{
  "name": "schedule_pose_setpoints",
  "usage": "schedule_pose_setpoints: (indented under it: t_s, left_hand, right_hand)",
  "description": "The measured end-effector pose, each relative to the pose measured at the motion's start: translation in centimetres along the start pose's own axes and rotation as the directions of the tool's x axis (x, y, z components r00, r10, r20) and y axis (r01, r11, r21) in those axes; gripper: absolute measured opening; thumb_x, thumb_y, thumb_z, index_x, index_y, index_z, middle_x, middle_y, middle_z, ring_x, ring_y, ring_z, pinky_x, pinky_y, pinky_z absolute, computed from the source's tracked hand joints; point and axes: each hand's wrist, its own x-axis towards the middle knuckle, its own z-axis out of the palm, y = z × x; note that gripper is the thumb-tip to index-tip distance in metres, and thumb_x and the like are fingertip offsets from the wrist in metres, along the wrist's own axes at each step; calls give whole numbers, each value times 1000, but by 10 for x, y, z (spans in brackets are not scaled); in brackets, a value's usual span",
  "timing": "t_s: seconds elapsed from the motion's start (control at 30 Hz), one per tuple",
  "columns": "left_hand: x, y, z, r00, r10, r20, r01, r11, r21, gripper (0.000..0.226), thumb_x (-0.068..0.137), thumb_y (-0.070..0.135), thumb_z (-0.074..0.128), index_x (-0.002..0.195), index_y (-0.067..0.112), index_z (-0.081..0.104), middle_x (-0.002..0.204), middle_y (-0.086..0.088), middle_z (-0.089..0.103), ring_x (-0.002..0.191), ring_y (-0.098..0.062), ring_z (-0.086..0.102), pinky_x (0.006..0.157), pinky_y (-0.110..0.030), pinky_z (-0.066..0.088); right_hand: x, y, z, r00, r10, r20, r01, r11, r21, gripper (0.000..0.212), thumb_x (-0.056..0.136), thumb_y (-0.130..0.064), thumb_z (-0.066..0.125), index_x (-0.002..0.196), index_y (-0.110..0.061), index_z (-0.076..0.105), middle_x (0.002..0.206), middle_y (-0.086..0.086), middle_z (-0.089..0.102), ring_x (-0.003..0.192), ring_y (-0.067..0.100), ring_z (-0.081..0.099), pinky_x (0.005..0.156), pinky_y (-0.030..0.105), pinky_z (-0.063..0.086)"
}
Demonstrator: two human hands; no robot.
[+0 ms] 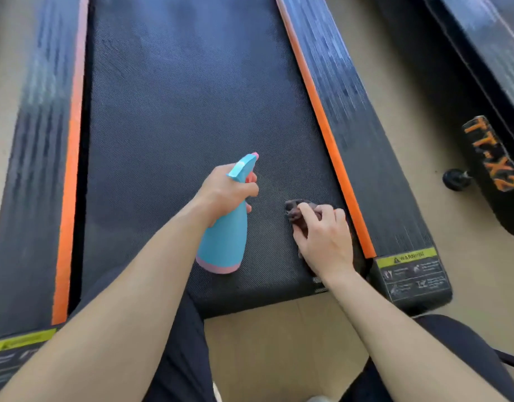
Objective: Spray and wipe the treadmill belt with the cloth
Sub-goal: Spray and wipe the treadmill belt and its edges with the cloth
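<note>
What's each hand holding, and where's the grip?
Left hand: blue-and-pink plastic spray bottle, grip round its neck. Right hand: dark crumpled cloth, grip over its top.

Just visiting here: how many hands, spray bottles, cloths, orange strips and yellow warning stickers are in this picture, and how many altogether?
Hands: 2 (left hand, right hand)
Spray bottle: 1
Cloth: 1
Orange strips: 2 (left orange strip, right orange strip)
Warning stickers: 2 (left warning sticker, right warning sticker)
Total: 8
</note>
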Motion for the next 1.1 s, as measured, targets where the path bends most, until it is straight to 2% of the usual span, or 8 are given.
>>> schedule_pose_setpoints:
  t_s: [0.1,0.2,0.33,0.43,0.57,0.73,0.93,1.1]
  left_hand:
    - [-5,-3,5,998,1,-58,2,999,50,34,74,20,73,108,14,71,95,6,69,61,-20,71,80,-46,66]
    - [-8,-9,13,994,40,-103,-32,996,80,16,83,14,75,99,15,71,92,3,70,61,-19,70,67,-32,62]
    - [-13,-17,14,987,61,-147,-59,998,19,30,70,25,76,100,18,72,90,9,71,68,-13,70,83,-46,65]
    - [-23,-23,6,990,99,-105,-98,995,17,46,66,30,72,112,34,69,101,13,71,67,-15,68,91,-48,62]
    - [-33,-32,0,981,189,-28,-190,982,-16,58,64,32,75,116,54,64,121,10,71,87,-16,64,93,-48,61]
    - [-46,-29,-4,992,103,-79,-118,968,-222,46,70,12,66,115,19,69,119,0,68,84,-18,65,64,-25,59]
    - [-89,-61,9,1000,-7,6,9,948,-317,57,73,10,64,120,41,63,110,1,67,65,-20,64,64,-29,59]
    - [-105,-84,18,992,-122,22,123,944,-307,49,93,-12,58,127,23,62,117,-6,62,71,-20,60,58,-23,56]
  right_hand:
    - [-25,0,-3,999,-25,27,25,1000,5,41,82,-37,71,119,-19,68,101,14,58,84,34,49,71,44,49]
    - [-23,-3,-1,1000,-19,2,19,999,-32,41,80,-40,73,117,-24,68,107,12,58,88,35,49,71,45,48]
    - [-21,-4,2,1000,-16,1,16,1000,-13,39,83,-43,67,120,-29,67,133,10,55,113,38,48,85,48,47]
    - [-18,-1,2,999,-40,7,39,999,13,39,86,-45,63,121,-27,67,133,8,58,118,37,49,86,48,48]
    - [-19,0,-1,999,-44,9,43,998,55,53,83,-60,63,122,-25,67,133,7,59,125,39,48,92,51,47]
    - [-18,4,3,997,-70,30,68,996,50,50,90,-63,56,122,-25,66,131,8,57,116,42,50,98,49,44]
    - [-22,-5,11,999,-22,-27,23,999,27,37,96,-52,53,116,-24,67,127,8,60,107,41,56,99,43,40]
    - [-25,-15,4,985,-38,-167,42,999,21,33,94,-45,61,110,-17,70,115,13,64,101,32,52,92,43,42]
